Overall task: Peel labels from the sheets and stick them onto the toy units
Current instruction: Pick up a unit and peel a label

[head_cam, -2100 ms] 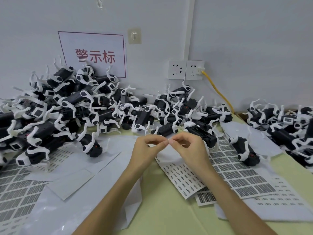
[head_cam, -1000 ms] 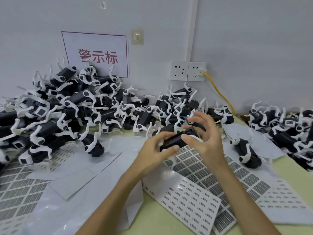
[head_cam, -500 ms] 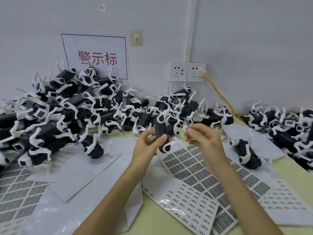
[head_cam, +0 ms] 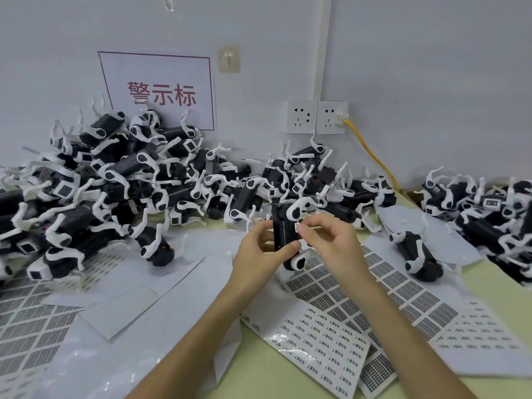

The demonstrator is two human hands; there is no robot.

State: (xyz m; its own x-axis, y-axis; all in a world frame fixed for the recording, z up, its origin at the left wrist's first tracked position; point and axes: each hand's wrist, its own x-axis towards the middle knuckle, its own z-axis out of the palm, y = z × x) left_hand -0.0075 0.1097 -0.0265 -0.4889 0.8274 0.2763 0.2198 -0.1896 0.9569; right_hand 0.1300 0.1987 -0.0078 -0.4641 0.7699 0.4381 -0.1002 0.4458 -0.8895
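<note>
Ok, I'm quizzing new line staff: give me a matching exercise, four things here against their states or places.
1 left hand
2 right hand
3 yellow cable
4 white sign with red characters

A plugged into the white wall socket
B pinches a small white label
C grips a black toy unit with white legs
D on the wall

Pairs: 1-C, 2-B, 3-A, 4-D.

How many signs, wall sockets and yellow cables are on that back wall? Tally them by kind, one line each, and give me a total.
Sign: 1
Wall sockets: 2
Yellow cable: 1
Total: 4
</note>
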